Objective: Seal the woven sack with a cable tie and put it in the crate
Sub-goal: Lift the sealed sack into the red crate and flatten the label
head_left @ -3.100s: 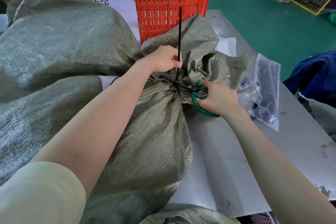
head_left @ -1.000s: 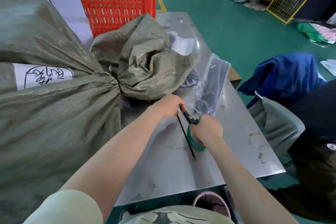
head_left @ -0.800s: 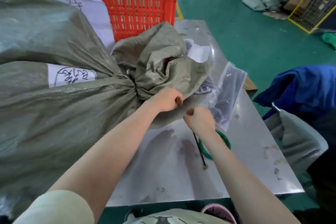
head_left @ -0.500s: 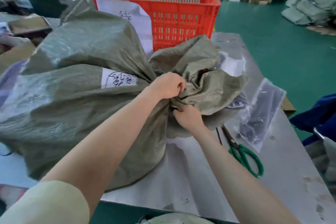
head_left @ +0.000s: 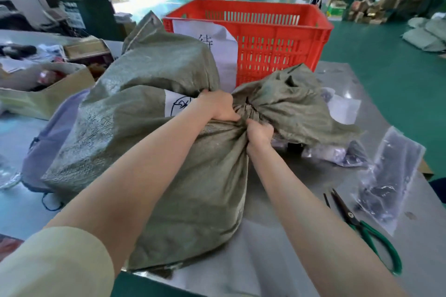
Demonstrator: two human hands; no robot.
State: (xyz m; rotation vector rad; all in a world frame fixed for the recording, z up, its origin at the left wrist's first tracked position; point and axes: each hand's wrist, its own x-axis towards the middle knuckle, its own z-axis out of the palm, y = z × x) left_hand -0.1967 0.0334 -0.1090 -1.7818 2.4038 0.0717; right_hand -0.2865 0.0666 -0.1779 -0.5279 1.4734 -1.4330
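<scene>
The grey-green woven sack (head_left: 154, 142) lies full on the metal table, its neck gathered tight in the middle of the view. My left hand (head_left: 218, 105) grips the sack just left of the neck. My right hand (head_left: 258, 131) clutches the fabric just below the neck. The cable tie around the neck is hidden in the folds. Behind the sack stands the red slatted crate (head_left: 277, 38), open at the top with a white paper sheet on its front.
Green-handled scissors (head_left: 366, 229) lie on the table (head_left: 277, 260) at the right, with a cut black tie end (head_left: 326, 200) beside them. Clear plastic bags (head_left: 391, 176) of dark items lie further right. A cardboard box (head_left: 43, 94) and a purple bag (head_left: 50, 142) sit left.
My right hand cut the tie's tail and laid the scissors down on the table. Both hands then moved onto the sack's neck and gripped it; my head has lifted toward the crate.
</scene>
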